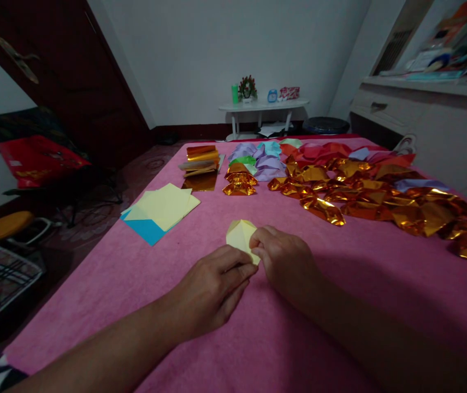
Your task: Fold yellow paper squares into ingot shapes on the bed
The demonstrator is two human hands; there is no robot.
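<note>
A small folded sheet of pale yellow paper (240,236) lies on the pink table cover in front of me, creased down its middle. My left hand (220,281) grips its near left edge, fingers pressed together over it. On the right side, my right hand (284,259) pinches the same paper between thumb and curled fingers. The hands nearly meet at the paper's near end, and that part is partly hidden by them. To the left lies a loose stack of yellow paper sheets (167,204) with a blue sheet (147,228) under it.
Gold foil sheets (200,183) are stacked at the back left. Folded gold foil pieces (323,210) and colored folded paper pieces (272,168) spread over the back and right. The pink cover (143,305) drops off at the left, near a stool (6,225).
</note>
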